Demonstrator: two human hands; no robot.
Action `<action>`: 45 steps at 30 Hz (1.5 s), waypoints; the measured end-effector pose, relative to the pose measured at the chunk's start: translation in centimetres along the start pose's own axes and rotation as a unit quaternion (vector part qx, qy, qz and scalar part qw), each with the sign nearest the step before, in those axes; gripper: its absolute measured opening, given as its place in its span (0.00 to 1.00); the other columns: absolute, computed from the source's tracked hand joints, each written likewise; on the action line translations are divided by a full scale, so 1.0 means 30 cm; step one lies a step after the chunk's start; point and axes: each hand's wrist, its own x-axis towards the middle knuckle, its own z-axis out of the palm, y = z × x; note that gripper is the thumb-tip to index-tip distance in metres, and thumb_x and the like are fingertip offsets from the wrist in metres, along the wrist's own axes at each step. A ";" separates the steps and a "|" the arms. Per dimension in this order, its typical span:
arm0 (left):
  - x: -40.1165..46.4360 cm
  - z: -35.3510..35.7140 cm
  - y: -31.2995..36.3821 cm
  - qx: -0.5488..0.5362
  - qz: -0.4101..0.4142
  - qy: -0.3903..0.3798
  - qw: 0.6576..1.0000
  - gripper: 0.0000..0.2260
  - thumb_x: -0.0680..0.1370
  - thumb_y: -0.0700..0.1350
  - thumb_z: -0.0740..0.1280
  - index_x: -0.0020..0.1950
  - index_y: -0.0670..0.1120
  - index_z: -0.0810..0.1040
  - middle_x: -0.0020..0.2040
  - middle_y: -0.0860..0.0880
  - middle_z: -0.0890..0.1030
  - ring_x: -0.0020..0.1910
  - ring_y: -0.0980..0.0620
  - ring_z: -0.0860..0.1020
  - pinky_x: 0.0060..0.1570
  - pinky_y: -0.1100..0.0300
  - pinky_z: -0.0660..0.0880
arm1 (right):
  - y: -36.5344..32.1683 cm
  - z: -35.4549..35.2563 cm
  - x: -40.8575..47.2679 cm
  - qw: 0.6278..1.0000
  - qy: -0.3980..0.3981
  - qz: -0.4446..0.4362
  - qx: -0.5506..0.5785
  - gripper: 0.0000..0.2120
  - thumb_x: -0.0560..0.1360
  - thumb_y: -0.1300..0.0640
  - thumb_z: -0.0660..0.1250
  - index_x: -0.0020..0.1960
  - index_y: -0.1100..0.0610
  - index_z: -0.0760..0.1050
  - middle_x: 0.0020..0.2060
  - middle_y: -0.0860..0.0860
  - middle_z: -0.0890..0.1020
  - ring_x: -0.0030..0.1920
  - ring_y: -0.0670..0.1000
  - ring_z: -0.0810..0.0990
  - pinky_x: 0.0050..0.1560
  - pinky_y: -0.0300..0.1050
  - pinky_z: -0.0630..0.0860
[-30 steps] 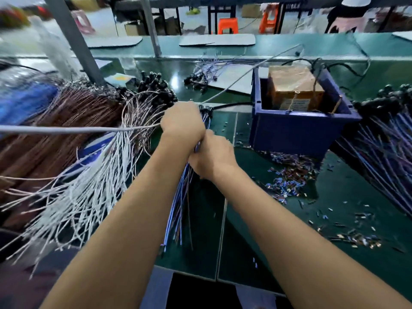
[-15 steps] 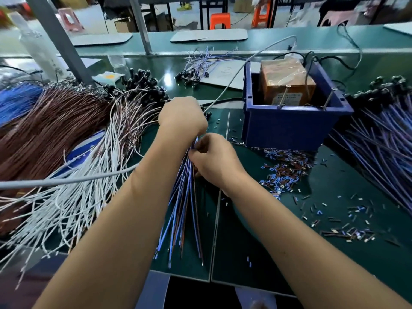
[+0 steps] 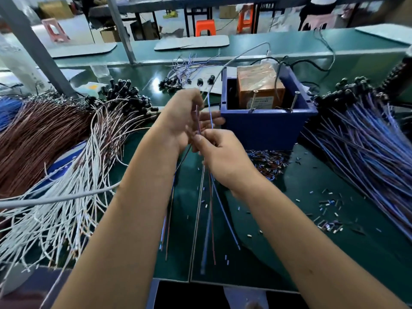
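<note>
My left hand (image 3: 182,117) is raised over the green bench and grips the upper part of a small bunch of thin blue and red wires (image 3: 208,210). Just below it, my right hand (image 3: 219,157) pinches the same wires between thumb and fingers. The wires hang down from both hands and their loose ends trail over the bench toward me. One blue strand runs up between the two hands. How many wires each hand holds is hidden by the fingers.
A blue bin (image 3: 266,123) with an orange block inside stands right behind the hands. Brown and white wire bundles (image 3: 55,166) fill the left, blue ones (image 3: 365,152) the right. Cut insulation bits (image 3: 330,217) litter the green bench (image 3: 289,253). A grey cable (image 3: 66,197) crosses at left.
Both hands have lifted off the bench and drawn apart a little. The thick bunch has thinned to a few wires hanging between them.
</note>
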 end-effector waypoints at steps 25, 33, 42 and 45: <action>0.085 -0.055 -0.091 0.520 0.151 0.287 0.790 0.15 0.81 0.53 0.67 0.49 0.41 0.85 0.43 0.42 0.81 0.50 0.38 0.79 0.46 0.56 0.67 | 0.037 -0.053 -0.058 0.982 -0.018 0.008 -0.189 0.19 0.86 0.52 0.61 0.45 0.62 0.82 0.38 0.60 0.84 0.41 0.64 0.81 0.46 0.59 0.79; 0.042 -0.037 -0.058 0.507 0.149 0.326 0.784 0.30 0.84 0.63 0.55 0.64 0.36 0.76 0.62 0.35 0.79 0.63 0.36 0.77 0.62 0.48 0.71 | 0.035 -0.053 -0.032 0.989 0.129 -0.065 0.028 0.11 0.86 0.59 0.60 0.55 0.55 0.81 0.31 0.49 0.79 0.29 0.44 0.71 0.35 0.43 0.69; -0.003 0.020 0.029 0.082 0.041 0.065 0.994 0.16 0.82 0.57 0.66 0.50 0.44 0.77 0.40 0.47 0.84 0.29 0.54 0.79 0.27 0.64 0.75 | 0.012 -0.106 -0.058 0.985 0.058 -0.165 0.003 0.11 0.86 0.62 0.61 0.59 0.59 0.82 0.30 0.55 0.79 0.27 0.42 0.69 0.32 0.33 0.65; 0.002 0.019 0.022 0.062 0.062 0.114 0.990 0.08 0.82 0.47 0.69 0.44 0.45 0.79 0.35 0.51 0.82 0.31 0.56 0.76 0.32 0.64 0.74 | 0.036 -0.122 -0.058 0.989 0.038 -0.137 -0.027 0.10 0.86 0.61 0.62 0.55 0.59 0.82 0.30 0.54 0.81 0.26 0.42 0.71 0.31 0.31 0.65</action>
